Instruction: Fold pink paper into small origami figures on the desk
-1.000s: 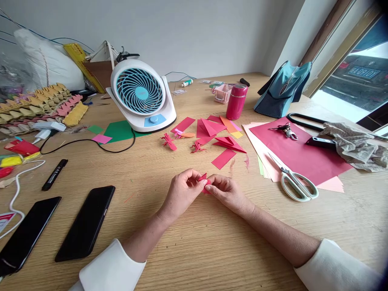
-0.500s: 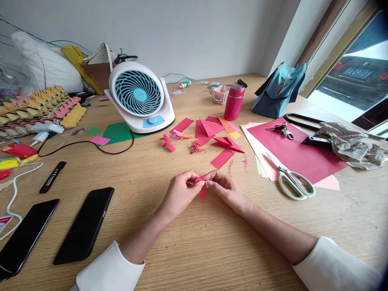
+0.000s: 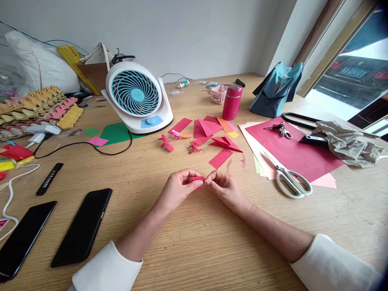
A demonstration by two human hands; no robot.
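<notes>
Pinching the left part of the small folded red paper (image 3: pixel 197 179) over the tabletop (image 3: pixel 194 238), the left hand (image 3: pixel 177 188) faces the right hand (image 3: pixel 228 190), whose grip is pressed together at the paper's right tip, its long axis running roughly crosswise between the two, equally near both.

Tabletop (image 3: pixel 182 242): wood grain, low sheen. Folded red piece (image 3: pixel 197 178): paper, smooth, matt. Large red sheet (image 3: pixel 294 149): paper, flat, matt. Scissors (image 3: pixel 289 178): smooth metal blades, pale plastic handles. Flask (image 3: pixel 232 107): smooth, glossy body. Fan (image 3: pixel 135 121): smooth white plastic housing. Left-hand phone (image 3: pixel 26 238): smooth, glossy face. Sleeves (image 3: pixel 110 268): matt white cloth. Crumpled grey item (image 3: pixel 348 143): wrinkled, matt; cloth or paper, not confirmable from this view. Keys (image 3: pixel 281 129): shiny metal.
</notes>
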